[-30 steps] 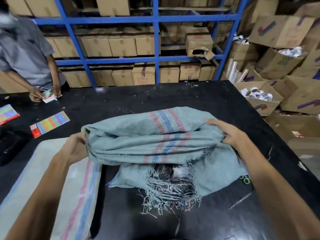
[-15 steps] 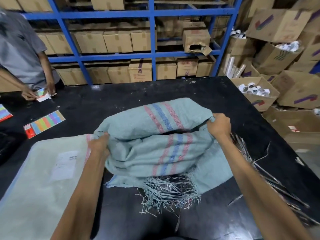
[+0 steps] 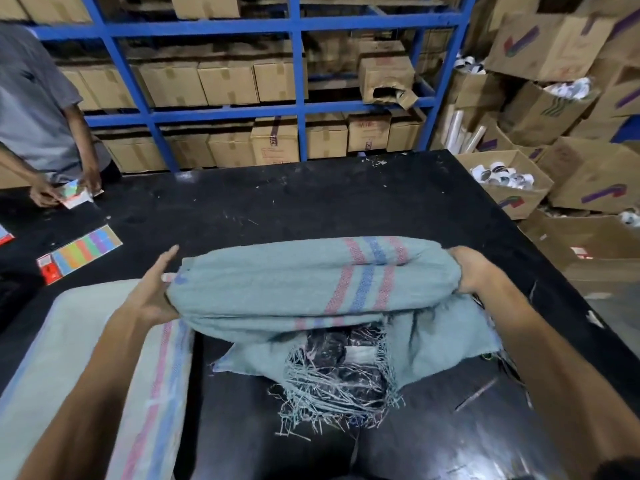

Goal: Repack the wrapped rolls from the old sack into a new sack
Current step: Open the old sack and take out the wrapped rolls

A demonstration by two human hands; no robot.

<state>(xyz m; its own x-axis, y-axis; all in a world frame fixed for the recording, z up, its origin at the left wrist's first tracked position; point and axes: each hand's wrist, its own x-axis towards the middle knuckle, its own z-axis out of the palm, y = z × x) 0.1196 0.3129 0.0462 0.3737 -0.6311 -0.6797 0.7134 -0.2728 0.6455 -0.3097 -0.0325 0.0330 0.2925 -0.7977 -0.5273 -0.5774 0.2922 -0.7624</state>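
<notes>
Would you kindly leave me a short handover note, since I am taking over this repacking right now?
Left hand: open, flat against the left end of the old sack.
Right hand: grips the sack's right end.
Wrapped rolls: inside the old sack, showing at its frayed mouth nearest you.
New sack: flat on the table, left of the old one.
Done: no rolls visibly moved.
Left: move all rolls into the new sack.
</notes>
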